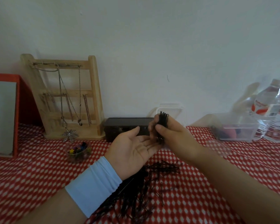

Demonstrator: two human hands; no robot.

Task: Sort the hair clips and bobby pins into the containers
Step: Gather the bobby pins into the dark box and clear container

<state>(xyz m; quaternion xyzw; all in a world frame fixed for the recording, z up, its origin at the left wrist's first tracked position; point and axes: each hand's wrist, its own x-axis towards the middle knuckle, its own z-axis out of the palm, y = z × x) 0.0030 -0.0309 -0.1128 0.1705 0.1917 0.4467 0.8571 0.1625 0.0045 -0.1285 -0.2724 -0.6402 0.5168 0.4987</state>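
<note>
The right hand [171,133] curls its fingers round a bundle of bobby pins [162,122], held upright with its ends on the flat, open left hand [132,151], likely to square them. Loose pins [141,191] lie at the counter's [39,175] near edge.

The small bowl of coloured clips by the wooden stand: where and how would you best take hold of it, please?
Probably grip the small bowl across its round wall from above with the left hand: it stands upright and open on the cloth, with the wooden stand close behind.
</note>
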